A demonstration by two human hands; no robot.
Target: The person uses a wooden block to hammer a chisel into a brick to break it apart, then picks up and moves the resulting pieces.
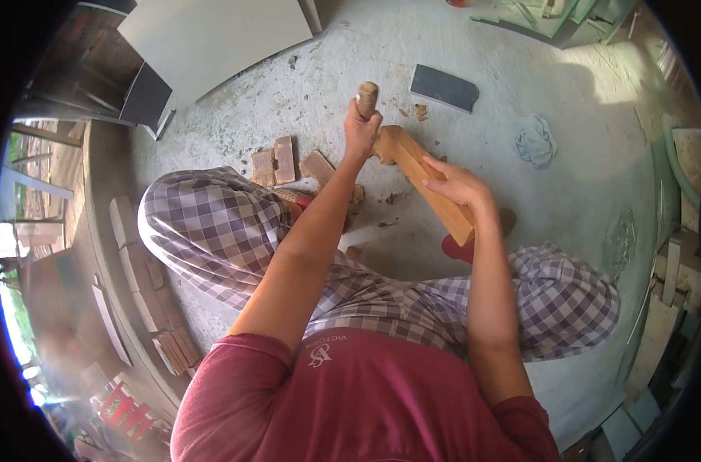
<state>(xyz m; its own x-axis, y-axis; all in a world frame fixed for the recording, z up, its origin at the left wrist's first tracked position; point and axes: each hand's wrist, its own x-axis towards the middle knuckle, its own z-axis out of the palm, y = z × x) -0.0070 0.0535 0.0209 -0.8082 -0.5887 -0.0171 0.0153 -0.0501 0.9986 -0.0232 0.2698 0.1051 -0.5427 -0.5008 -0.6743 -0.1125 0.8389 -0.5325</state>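
Observation:
My left hand (360,135) is closed around a tool by its round wooden handle (368,94), which points up and away from me. The tool's working end is hidden below the fist. Just to the right, a long squared wooden block (416,165) slants across the floor between my feet. My right hand (460,187) grips its near half, with finger and thumb along the top face. At the block's far end, beside my left fist, the wood looks rough and chipped. Wood chips (389,199) lie near it.
Several small wood pieces (285,158) lie left of my left forearm. A dark flat slab (444,88) and a crumpled pale cloth (534,142) are on the concrete floor ahead. A large pale board (212,38) stands at back left. Stacked timber (146,289) lines the left side.

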